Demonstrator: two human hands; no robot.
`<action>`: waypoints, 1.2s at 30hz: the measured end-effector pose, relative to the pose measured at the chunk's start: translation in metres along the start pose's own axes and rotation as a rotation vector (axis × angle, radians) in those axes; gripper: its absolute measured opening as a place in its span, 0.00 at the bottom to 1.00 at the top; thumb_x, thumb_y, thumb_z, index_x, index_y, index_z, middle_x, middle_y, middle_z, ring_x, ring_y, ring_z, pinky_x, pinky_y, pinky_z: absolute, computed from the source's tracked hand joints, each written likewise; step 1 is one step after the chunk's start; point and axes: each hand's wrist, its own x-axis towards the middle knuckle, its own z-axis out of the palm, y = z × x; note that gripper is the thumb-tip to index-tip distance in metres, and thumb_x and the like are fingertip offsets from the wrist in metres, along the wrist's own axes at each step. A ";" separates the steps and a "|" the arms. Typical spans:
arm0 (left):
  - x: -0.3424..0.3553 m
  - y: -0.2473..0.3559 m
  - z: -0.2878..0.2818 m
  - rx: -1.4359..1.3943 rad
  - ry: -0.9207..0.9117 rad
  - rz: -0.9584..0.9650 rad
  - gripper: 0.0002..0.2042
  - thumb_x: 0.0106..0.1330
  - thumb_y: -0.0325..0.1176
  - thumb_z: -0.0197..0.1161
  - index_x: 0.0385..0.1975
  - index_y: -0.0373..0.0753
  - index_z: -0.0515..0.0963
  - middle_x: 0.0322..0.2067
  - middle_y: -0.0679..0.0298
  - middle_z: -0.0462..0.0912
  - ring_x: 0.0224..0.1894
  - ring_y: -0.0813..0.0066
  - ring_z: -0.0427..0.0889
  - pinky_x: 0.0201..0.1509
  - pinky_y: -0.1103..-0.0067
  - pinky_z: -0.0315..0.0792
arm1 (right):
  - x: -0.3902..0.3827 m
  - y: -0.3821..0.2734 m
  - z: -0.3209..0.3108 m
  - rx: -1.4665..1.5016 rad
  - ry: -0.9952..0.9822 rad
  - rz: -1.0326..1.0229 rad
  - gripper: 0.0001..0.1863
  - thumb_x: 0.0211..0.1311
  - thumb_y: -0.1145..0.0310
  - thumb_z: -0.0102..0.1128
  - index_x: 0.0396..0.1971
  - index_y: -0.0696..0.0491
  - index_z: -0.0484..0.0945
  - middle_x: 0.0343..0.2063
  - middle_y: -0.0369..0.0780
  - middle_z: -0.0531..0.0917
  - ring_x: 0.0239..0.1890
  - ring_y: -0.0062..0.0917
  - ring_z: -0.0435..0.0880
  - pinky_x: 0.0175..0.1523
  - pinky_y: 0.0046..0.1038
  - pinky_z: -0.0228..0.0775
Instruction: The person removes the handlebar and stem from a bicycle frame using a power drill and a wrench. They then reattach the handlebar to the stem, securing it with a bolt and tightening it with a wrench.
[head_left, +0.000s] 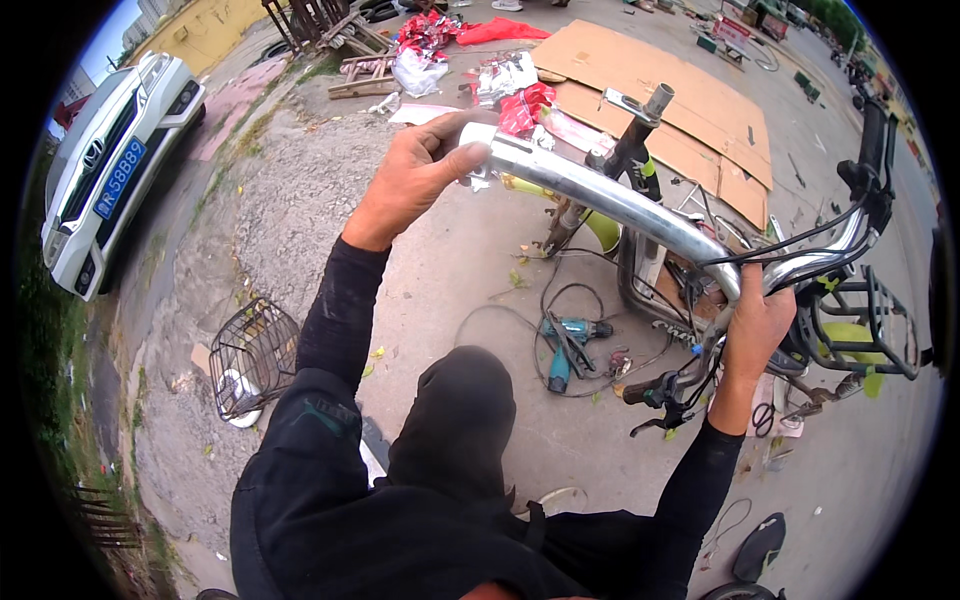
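A silver bicycle handlebar stem (pixel 615 202) slants across in front of me, its free end at the upper left. My left hand (pixel 412 178) is closed round that end, thumb laid along the bright tip. My right hand (pixel 757 325) grips the other end, where the tube meets the handlebar (pixel 835 255). One black grip (pixel 877 150) points up at the far right; the opposite grip (pixel 652 389) with its brake lever hangs below my right hand. Black cables trail from the bars. Beyond the stem stands a bicycle frame (pixel 632 145), partly hidden by it.
A teal power drill (pixel 563 352) lies on the concrete amid looped cable. To the left sits a wire basket (pixel 252 350), and a white car (pixel 125 165) is parked beyond. Flattened cardboard (pixel 690 112) spreads at the back, near red and silver wrapping (pixel 430 35). A black rack (pixel 872 340) is at right.
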 end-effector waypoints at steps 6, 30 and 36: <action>-0.002 0.007 0.022 -0.087 0.044 0.004 0.20 0.75 0.45 0.55 0.59 0.38 0.72 0.31 0.71 0.74 0.29 0.86 0.69 0.31 0.86 0.66 | 0.000 0.008 -0.006 0.044 -0.030 0.116 0.13 0.69 0.67 0.60 0.33 0.63 0.76 0.25 0.40 0.82 0.17 0.21 0.80 0.19 0.22 0.69; 0.026 0.063 0.083 -0.258 -0.048 0.400 0.21 0.71 0.40 0.58 0.57 0.32 0.68 0.51 0.53 0.78 0.56 0.67 0.78 0.62 0.72 0.70 | 0.027 0.015 -0.026 0.353 -0.056 0.292 0.08 0.65 0.69 0.58 0.33 0.60 0.75 0.22 0.42 0.81 0.11 0.23 0.76 0.12 0.22 0.65; 0.039 0.073 0.126 -0.506 -0.112 0.397 0.25 0.69 0.44 0.64 0.58 0.35 0.67 0.48 0.54 0.79 0.54 0.63 0.80 0.60 0.68 0.75 | 0.038 0.046 -0.049 0.377 -0.138 0.384 0.09 0.64 0.69 0.58 0.32 0.60 0.75 0.22 0.44 0.81 0.12 0.23 0.77 0.12 0.21 0.65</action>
